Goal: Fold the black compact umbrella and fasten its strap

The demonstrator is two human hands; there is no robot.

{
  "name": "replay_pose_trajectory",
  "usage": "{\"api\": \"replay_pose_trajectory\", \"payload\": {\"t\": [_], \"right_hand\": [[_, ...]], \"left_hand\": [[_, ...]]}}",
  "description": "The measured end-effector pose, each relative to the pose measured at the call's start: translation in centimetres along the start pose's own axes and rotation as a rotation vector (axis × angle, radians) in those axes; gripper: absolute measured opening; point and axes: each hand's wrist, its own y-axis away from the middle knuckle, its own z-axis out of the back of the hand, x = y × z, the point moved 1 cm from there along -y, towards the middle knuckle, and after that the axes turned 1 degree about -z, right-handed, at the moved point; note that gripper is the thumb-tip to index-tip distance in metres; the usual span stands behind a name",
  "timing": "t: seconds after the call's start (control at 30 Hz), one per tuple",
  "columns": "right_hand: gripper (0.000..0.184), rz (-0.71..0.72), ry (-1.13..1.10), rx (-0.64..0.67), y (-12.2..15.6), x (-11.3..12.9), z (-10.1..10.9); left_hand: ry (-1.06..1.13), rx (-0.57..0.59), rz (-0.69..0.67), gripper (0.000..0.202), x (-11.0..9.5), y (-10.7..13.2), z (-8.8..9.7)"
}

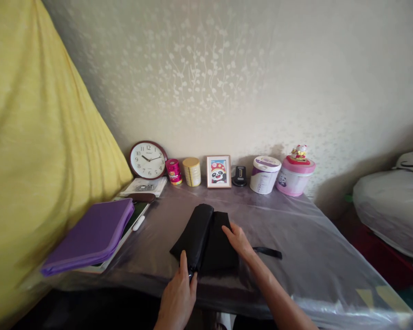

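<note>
A black folding umbrella (197, 231) lies on the table, its cloth partly gathered around the shaft. My left hand (179, 289) is closed on its handle end near the front edge, with the index finger along the cloth. To the right of the bundle, a flat flap of the umbrella's black cloth (222, 250) is spread out. My right hand (238, 239) grips the right side of this flap between thumb and fingers. A black strap (269, 252) sticks out to the right beyond my right wrist.
Along the wall stand a round clock (148, 160), a pink can (174, 172), a yellow-lidded can (192, 172), a framed panda picture (219, 172), a small black device (240, 177), a white tub (264, 176) and a pink tub (294, 178). A purple folder (89, 234) lies left, beside a yellow curtain (48, 151).
</note>
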Motion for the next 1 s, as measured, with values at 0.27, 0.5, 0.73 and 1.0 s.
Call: {"api": "replay_pose_trajectory", "payload": {"t": [0.27,0.5,0.73,1.0], "right_hand": [[0.025,0.083,-0.207,0.013,-0.1,2.6,-0.8],[0.017,0.103,-0.167,-0.020,-1.3,5.8,-3.9],[0.027,0.033,0.038,0.093,-2.1,7.0,-6.6],[0.037,0.117,0.228,0.249,-1.8,7.9,-7.1]], "left_hand": [[0.001,-0.002,0.001,0.056,0.2,0.0,-0.3],[0.031,0.027,-0.002,0.057,0.1,0.0,0.1],[0.066,0.038,-0.005,0.057,0.3,-0.3,0.1],[0.059,0.034,-0.001,0.055,0.5,-0.4,0.0]]}}
